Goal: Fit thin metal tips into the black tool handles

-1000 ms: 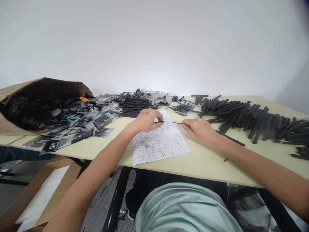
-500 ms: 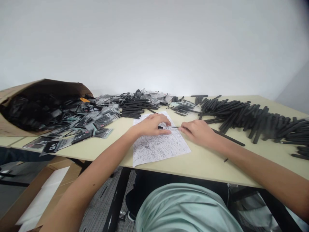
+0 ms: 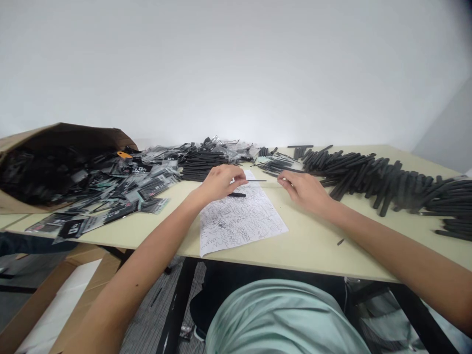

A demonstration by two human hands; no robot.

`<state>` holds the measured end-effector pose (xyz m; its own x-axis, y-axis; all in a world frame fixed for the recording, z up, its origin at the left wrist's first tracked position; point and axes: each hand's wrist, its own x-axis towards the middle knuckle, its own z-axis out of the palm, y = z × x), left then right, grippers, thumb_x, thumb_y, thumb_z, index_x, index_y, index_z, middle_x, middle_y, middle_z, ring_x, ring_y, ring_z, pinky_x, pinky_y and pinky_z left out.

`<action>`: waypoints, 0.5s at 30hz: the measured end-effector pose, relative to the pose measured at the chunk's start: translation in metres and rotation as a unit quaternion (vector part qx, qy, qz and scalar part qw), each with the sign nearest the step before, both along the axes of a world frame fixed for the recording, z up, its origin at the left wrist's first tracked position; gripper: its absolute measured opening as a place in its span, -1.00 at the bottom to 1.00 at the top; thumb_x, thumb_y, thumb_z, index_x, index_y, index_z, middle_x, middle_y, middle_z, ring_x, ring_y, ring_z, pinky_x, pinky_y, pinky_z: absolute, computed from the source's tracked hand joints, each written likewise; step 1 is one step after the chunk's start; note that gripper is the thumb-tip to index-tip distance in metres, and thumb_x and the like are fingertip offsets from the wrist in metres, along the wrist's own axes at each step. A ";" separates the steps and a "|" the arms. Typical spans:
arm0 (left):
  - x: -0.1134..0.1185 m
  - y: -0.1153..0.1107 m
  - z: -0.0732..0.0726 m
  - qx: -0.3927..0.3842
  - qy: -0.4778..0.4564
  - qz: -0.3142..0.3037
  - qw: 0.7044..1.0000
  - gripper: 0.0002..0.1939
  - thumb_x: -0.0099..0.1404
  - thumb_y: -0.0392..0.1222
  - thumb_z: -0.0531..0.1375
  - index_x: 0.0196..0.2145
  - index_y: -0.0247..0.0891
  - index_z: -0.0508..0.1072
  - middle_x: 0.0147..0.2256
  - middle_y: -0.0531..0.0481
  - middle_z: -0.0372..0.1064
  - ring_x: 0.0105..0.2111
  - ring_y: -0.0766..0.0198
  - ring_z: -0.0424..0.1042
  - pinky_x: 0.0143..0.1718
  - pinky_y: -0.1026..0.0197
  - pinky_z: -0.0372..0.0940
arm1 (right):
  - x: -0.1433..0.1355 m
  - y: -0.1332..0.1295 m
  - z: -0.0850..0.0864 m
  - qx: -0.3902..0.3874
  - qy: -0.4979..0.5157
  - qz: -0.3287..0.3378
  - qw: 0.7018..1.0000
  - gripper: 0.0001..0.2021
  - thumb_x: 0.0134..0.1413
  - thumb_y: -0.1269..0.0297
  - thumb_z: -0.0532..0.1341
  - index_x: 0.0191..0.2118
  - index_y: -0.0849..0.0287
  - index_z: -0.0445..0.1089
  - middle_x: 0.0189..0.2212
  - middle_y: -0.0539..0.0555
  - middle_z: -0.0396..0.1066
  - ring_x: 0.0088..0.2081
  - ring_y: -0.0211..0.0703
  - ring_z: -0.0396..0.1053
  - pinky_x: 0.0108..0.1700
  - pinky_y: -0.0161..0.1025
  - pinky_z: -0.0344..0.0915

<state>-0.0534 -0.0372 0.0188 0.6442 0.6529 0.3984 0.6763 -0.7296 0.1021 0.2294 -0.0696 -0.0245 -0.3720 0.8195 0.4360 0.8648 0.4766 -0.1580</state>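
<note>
My left hand (image 3: 223,183) is above the upper left of a scribbled white sheet (image 3: 243,221), its fingers pinching a thin dark refill (image 3: 257,180) that points right. Under those fingers a short black pen barrel (image 3: 237,194) lies on the paper. My right hand (image 3: 303,190) is right of the sheet, thumb and forefinger close together near the tips of a pile of thin refills (image 3: 280,163); what it holds, if anything, is too small to name.
Many black pens (image 3: 368,177) are heaped at the right, more black barrels (image 3: 202,163) behind my left hand. Plastic packets (image 3: 125,189) spill from an open cardboard box (image 3: 127,139) at the left. A small dark piece (image 3: 340,242) lies near the front edge.
My left hand has moved up and slightly left, and the thin refill is now in it. The black barrel lies on the paper. My right hand has come away from the refill.
</note>
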 end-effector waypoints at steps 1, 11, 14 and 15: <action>-0.001 0.000 0.000 -0.001 0.002 0.001 1.000 -0.76 0.45 -0.03 0.13 -0.23 -0.19 0.53 -0.25 0.01 0.53 -0.24 0.24 0.46 -0.20 0.24 0.22 | 0.002 0.002 0.000 0.002 0.005 0.022 1.000 -0.69 0.43 0.21 -0.05 -0.05 0.13 0.42 -0.19 0.13 0.56 -0.25 -0.06 0.46 -0.28 -0.22 0.14; -0.006 0.011 -0.003 -0.031 -0.025 0.082 0.996 -0.79 0.37 -0.04 0.19 -0.11 -0.14 0.51 -0.24 0.03 0.56 -0.25 0.23 0.50 -0.17 0.19 0.27 | 0.035 0.017 0.018 0.057 -0.003 -0.071 0.996 -0.72 0.33 0.25 0.06 -0.17 0.17 0.52 -0.23 0.15 0.58 -0.27 -0.01 0.48 -0.27 -0.18 0.21; -0.017 0.021 -0.005 -0.032 -0.019 0.128 0.991 -0.81 0.35 -0.04 0.19 -0.18 -0.14 0.52 -0.26 0.02 0.56 -0.19 0.16 0.49 -0.10 0.11 0.28 | 0.066 0.028 0.023 0.077 -0.006 -0.137 0.988 -0.72 0.29 0.22 0.09 -0.17 0.16 0.54 -0.29 0.17 0.58 -0.27 0.05 0.47 -0.24 -0.14 0.22; -0.022 0.025 -0.005 -0.038 -0.015 0.148 0.988 -0.81 0.34 -0.04 0.20 -0.19 -0.14 0.52 -0.25 0.01 0.56 -0.16 0.12 0.49 -0.09 0.09 0.29 | 0.076 0.032 0.023 0.076 0.000 -0.159 0.984 -0.72 0.29 0.20 0.10 -0.16 0.17 0.54 -0.35 0.18 0.57 -0.30 0.06 0.46 -0.24 -0.13 0.22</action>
<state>-0.0751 -0.0117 0.0133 0.4084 0.8400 0.3572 0.8548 -0.4893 0.1731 0.3051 -0.0379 -0.0014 -0.1063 0.8203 0.5619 0.9743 0.1989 -0.1061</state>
